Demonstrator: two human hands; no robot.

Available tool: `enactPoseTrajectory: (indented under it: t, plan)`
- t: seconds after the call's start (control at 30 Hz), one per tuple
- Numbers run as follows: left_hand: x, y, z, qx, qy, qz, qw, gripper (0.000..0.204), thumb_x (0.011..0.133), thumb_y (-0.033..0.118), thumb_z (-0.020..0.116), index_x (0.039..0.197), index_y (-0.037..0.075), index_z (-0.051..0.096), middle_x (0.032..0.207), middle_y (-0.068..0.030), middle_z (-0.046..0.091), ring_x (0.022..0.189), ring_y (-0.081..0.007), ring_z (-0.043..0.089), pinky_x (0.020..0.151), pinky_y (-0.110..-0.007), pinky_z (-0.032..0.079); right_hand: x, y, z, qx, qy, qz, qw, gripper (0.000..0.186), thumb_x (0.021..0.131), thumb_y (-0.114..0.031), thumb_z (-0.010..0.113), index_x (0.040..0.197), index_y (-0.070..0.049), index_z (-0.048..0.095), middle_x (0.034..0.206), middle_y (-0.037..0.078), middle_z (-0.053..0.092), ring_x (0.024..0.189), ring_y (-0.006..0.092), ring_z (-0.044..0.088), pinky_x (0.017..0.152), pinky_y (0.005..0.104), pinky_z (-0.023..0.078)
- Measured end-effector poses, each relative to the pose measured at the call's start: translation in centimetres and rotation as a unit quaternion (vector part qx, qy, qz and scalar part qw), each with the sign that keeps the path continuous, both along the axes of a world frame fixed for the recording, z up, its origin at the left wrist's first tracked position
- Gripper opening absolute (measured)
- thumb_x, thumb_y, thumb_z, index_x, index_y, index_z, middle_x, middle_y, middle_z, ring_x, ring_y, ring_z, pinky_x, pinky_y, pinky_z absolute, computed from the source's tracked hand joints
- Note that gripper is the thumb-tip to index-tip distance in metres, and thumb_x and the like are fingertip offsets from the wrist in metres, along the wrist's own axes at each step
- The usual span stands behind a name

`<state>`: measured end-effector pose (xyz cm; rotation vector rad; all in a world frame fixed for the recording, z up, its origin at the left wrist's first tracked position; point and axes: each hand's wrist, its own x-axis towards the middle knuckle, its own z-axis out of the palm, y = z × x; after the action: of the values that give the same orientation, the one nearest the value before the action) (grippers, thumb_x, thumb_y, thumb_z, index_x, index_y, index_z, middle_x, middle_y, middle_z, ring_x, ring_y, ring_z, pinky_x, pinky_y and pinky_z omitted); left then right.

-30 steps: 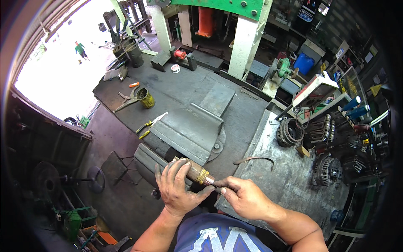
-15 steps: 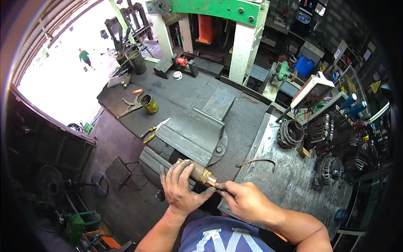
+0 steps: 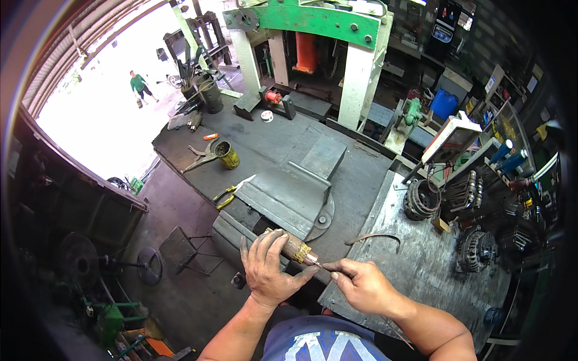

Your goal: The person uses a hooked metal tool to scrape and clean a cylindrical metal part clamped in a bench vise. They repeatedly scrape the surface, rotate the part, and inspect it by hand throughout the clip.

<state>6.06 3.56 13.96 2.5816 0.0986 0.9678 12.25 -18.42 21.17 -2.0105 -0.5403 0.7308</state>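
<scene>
A cylindrical motor armature (image 3: 295, 248), with yellowish windings and a copper end, lies at the jaws of a big grey bench vise (image 3: 283, 201); whether they clamp it is hidden. My left hand (image 3: 269, 271) is laid over the armature, fingers along its side and thumb reaching toward the copper end. Pinched in my right hand (image 3: 364, 287) is a thin, narrow strip, perhaps a hacksaw blade, its tip at that copper end. Its other end shows below my right forearm. Yellow-handled pliers (image 3: 226, 196) lie on the bench beside the vise.
A yellow can (image 3: 227, 155) and a metal puller (image 3: 201, 157) stand farther left. On the right bench are a curved strip (image 3: 373, 236), a round coil housing (image 3: 421, 198) and an alternator part (image 3: 475, 249). Behind rises a green-topped press (image 3: 307, 25). A person (image 3: 141, 86) walks outside.
The whole view has shifted slightly, so the bench sits lower and farther right. My right hand has drawn back a little from the copper end, with the strip turned. My left hand keeps its place.
</scene>
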Motion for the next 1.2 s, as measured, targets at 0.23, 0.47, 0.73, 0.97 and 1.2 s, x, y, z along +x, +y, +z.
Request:
enactPoseTrajectory:
  t: [0.23,0.47,0.73,0.97,1.2]
  plan:
    - [0.0,0.1,-0.1,0.002,-0.004,-0.002,1.0,0.086,0.076,0.072,0.089,0.131,0.01,0.064,0.131,-0.0091,0.071,0.121,-0.0321,0.068,0.108,-0.053,0.045,-0.2,0.5,1.1,0.006,-0.099,0.033,0.994,0.021,0.104,-0.013,0.068,0.122,-0.004,0.073,0.071,0.025,0.069,0.067,0.0432,0.073,0.062,0.0491,0.058]
    - [-0.4,0.0,0.0,-0.023,0.023,-0.004,0.999,0.088,0.076,0.075,0.086,0.133,0.012,0.064,0.134,-0.0085,0.071,0.127,-0.0313,0.067,0.117,-0.064,0.038,0.0,0.1,1.5,-0.042,-0.049,0.026,0.998,0.025,0.104,-0.009,0.069,0.126,-0.004,0.076,0.067,0.019,0.064,0.056,0.0279,0.063,0.057,0.0419,0.051]
    - [-0.7,0.3,0.5,-0.017,0.016,-0.003,1.0,0.089,0.075,0.072,0.089,0.137,0.013,0.065,0.137,-0.008,0.071,0.13,-0.0323,0.067,0.123,-0.064,0.033,-0.1,0.7,1.4,-0.006,-0.051,0.002,0.999,0.021,0.103,-0.009,0.069,0.121,-0.003,0.076,0.072,0.021,0.069,0.062,0.0299,0.07,0.061,0.0409,0.052]
    - [-0.7,0.0,0.1,-0.014,0.033,0.01,0.999,0.086,0.078,0.073,0.085,0.134,0.011,0.066,0.138,-0.009,0.07,0.131,-0.0307,0.066,0.125,-0.065,0.03,-0.1,0.3,0.8,0.001,-0.087,0.017,0.996,0.008,0.103,-0.01,0.069,0.106,-0.003,0.07,0.069,0.023,0.066,0.062,0.0429,0.069,0.057,0.0494,0.052]
    - [0.0,0.0,0.0,0.014,0.006,0.013,1.0,0.088,0.079,0.077,0.084,0.129,0.008,0.065,0.129,-0.0118,0.072,0.12,-0.034,0.07,0.11,-0.054,0.045,0.5,0.4,0.8,0.038,-0.023,0.027,0.999,0.016,0.105,-0.012,0.068,0.117,-0.004,0.072,0.07,0.023,0.067,0.066,0.045,0.071,0.06,0.0519,0.053]
